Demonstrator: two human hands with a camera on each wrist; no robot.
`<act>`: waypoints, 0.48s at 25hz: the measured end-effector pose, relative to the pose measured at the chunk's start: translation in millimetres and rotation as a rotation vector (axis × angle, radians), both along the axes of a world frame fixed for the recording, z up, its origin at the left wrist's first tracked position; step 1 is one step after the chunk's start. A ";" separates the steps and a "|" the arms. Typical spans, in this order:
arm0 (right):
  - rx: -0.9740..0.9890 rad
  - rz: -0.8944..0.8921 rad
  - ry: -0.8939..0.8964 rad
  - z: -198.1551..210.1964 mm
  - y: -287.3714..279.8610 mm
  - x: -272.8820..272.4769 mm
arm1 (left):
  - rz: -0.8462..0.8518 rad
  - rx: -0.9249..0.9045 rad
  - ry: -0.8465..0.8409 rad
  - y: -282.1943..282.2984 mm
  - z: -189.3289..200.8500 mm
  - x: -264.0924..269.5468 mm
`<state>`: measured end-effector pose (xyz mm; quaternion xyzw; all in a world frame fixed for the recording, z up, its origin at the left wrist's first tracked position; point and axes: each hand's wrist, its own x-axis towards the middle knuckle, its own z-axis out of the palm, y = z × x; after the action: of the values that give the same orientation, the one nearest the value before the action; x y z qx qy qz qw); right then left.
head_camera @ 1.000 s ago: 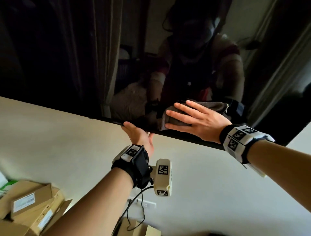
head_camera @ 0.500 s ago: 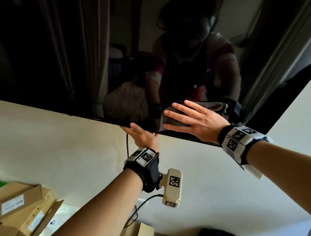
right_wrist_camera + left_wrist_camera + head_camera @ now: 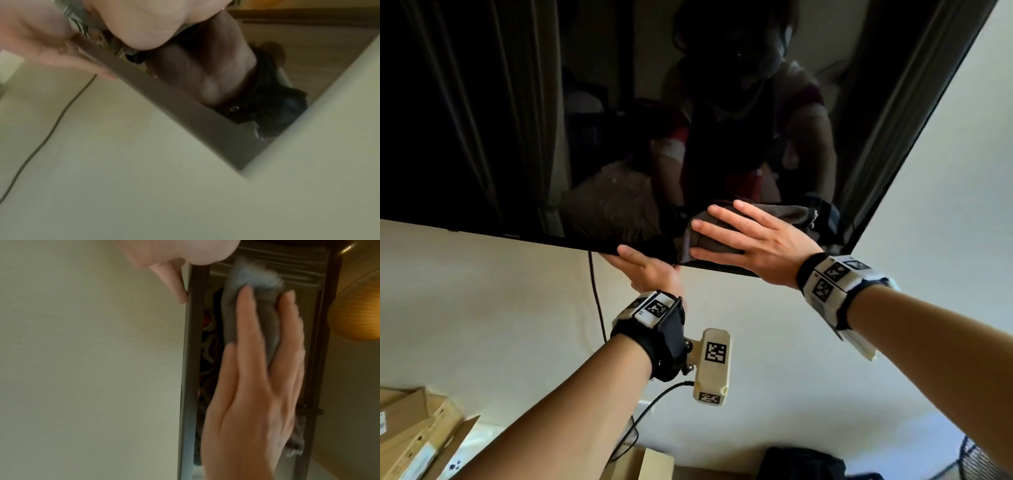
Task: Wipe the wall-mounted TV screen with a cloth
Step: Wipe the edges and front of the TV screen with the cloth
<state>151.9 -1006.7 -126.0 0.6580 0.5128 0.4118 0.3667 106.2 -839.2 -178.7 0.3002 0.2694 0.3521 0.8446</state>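
Glossy TV screen (image 3: 551, 120), soft grey cloth (image 3: 784, 214), matt wall (image 3: 482, 308).

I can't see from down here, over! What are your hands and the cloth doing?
Right hand flat, pressing cloth on TV screen, low right corner. Left hand steadying the bottom edge. Nothing blocking.

The left hand (image 3: 650, 270) is sliding along the bottom edge of the TV (image 3: 517, 137), closer to the right hand (image 3: 756, 240) and cloth (image 3: 784, 214).

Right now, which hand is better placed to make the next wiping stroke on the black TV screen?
Right. The right hand already presses the grey cloth flat on the black TV screen; the left hand only touches its bottom edge.
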 end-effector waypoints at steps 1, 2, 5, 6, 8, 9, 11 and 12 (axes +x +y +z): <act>-0.031 -0.001 -0.008 -3.7 -19.8 0.9 | 0.010 0.007 0.019 1.6 -1.2 1.7; -0.057 0.000 -0.018 -5.6 -39.6 -0.1 | 0.008 0.011 0.038 2.0 -3.7 3.7; -0.035 0.003 -0.025 -4.7 -44.3 -3.3 | -0.008 0.020 -0.002 -1.1 -7.8 4.8; -0.002 -0.010 -0.001 -4.2 -34.6 -3.7 | 0.010 0.030 -0.011 -3.2 -9.5 6.2; 0.045 -0.018 0.031 -4.3 -27.8 -2.7 | 0.034 0.051 -0.038 -4.7 -15.2 10.8; 0.048 -0.019 0.031 -5.1 -32.5 -1.9 | 0.030 0.067 -0.046 -0.4 -19.5 12.9; 0.052 -0.027 0.028 -5.4 -54.9 -0.4 | -0.030 0.072 -0.041 7.0 -27.7 16.5; 0.067 -0.033 0.036 -5.9 -61.3 -1.4 | -0.093 0.084 -0.004 11.1 -31.2 14.1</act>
<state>150.5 -1067.9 -131.9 0.6856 0.4941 0.4109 0.3419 120.4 -828.1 -209.8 0.3471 0.2384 0.3239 0.8472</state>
